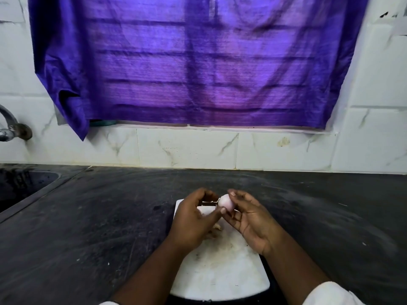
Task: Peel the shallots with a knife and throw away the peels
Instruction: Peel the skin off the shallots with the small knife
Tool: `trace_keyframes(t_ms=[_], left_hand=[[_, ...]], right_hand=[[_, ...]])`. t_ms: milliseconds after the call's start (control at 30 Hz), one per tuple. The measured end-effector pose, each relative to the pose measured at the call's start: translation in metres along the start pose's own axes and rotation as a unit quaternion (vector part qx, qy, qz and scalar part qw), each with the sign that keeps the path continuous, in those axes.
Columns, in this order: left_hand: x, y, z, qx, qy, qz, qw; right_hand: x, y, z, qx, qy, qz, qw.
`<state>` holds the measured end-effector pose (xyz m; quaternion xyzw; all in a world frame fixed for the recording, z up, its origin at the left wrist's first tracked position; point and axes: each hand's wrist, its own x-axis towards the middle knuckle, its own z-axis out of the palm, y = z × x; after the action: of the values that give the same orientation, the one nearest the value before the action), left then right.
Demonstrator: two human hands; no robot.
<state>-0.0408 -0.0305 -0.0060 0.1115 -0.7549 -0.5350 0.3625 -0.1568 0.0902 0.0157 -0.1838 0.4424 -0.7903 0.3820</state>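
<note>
Shallot [226, 202], one, pinched between two hands, left hand [193, 219], right hand [251, 221]

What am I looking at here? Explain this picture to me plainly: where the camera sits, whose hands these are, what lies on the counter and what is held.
There is no machine here. The one picture comes from a wide-angle camera worn on a person's head, looking forward and down, so the two bare arms reaching in from below are that person's own.

The right hand holds a pale pink shallot, which already looks peeled, between thumb and fingers. The left hand touches it with its thumb and is closed round something dark and thin, probably the knife; it is mostly hidden.

Beneath the hands lies a white cutting board on a dark countertop, with a few pale scraps on it. At the far left are a sink and a tap. A purple curtain hangs on the tiled wall.
</note>
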Motion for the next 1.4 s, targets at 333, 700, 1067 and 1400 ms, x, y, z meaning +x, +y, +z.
trace_keyframes(t_ms=[333,700,1067,1400], left_hand=[[0.005,-0.004,0.001,0.037,0.029,0.068,0.997],[0.011,-0.005,-0.001,-0.088,0.063,0.015,0.994],[0.007,-0.007,0.002,-0.012,0.044,0.032,0.998],[0.002,0.002,0.002,-0.067,0.042,-0.023,0.997]], right_hand=[[-0.002,0.001,0.003,-0.061,-0.027,-0.003,0.998],[-0.003,0.0,0.002,-0.05,-0.056,-0.012,0.997],[-0.005,-0.001,0.002,-0.082,-0.061,-0.07,0.992],[-0.003,0.0,0.003,-0.088,-0.082,-0.072,0.99]])
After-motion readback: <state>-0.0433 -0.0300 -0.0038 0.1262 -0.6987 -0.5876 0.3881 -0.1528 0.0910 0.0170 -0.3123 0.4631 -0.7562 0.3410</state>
